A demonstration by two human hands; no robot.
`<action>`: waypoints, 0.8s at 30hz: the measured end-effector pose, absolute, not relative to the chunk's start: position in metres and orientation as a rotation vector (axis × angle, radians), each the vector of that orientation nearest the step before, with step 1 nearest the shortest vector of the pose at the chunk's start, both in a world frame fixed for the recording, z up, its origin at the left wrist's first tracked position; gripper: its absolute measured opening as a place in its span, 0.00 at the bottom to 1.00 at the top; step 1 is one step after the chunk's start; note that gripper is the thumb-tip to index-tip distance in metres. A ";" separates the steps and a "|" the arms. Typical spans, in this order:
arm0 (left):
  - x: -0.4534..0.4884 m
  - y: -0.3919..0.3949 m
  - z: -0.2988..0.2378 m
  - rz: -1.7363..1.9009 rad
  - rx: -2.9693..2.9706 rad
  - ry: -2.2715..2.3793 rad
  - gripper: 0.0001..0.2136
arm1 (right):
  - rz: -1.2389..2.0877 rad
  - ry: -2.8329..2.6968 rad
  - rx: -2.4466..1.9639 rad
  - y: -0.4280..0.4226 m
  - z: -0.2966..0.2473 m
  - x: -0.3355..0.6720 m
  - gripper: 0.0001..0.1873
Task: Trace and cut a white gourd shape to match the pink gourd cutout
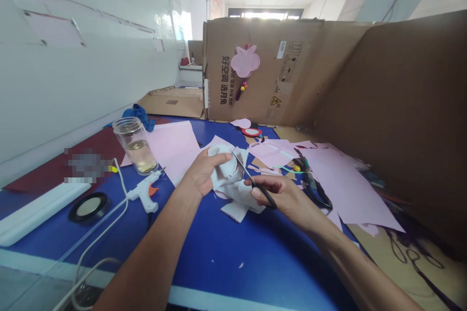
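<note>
My left hand (201, 175) is closed on a curled piece of white sheet material (223, 161) above the middle of the blue table, thumb on top. From the right, my right hand (275, 193) grips black-handled scissors (264, 194), whose blades point up and left to the edge of that white piece, close to my left thumb. Whether the blades are parted is hard to make out. More white scraps (235, 210) lie under my hands.
Left of my arm lie a white glue gun (144, 193) with its cord, a jar of yellowish liquid (137, 148) and a black tape roll (88, 207). Pink sheets (348, 187) and pliers (310, 180) lie to the right. Cardboard walls (284, 73) stand behind.
</note>
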State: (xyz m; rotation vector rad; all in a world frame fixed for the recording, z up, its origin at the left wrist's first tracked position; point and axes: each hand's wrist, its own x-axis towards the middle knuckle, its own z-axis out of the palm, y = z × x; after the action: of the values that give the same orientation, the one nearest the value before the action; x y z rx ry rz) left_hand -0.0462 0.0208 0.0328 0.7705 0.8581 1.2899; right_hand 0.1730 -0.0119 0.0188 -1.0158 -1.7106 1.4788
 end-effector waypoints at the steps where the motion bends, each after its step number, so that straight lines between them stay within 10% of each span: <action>1: -0.047 0.021 0.033 1.282 0.779 0.852 0.15 | 1.478 -1.713 -1.011 -0.012 0.019 0.173 0.27; 24: -0.049 0.025 0.029 1.315 0.757 0.854 0.10 | 1.385 -1.498 -1.142 -0.004 0.009 0.174 0.32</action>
State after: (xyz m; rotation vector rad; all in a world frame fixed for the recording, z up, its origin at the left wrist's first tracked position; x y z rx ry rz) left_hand -0.0490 0.0248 0.0288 0.7565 0.8537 1.3152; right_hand 0.1738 -0.0039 0.0088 -1.1419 -1.4981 1.3853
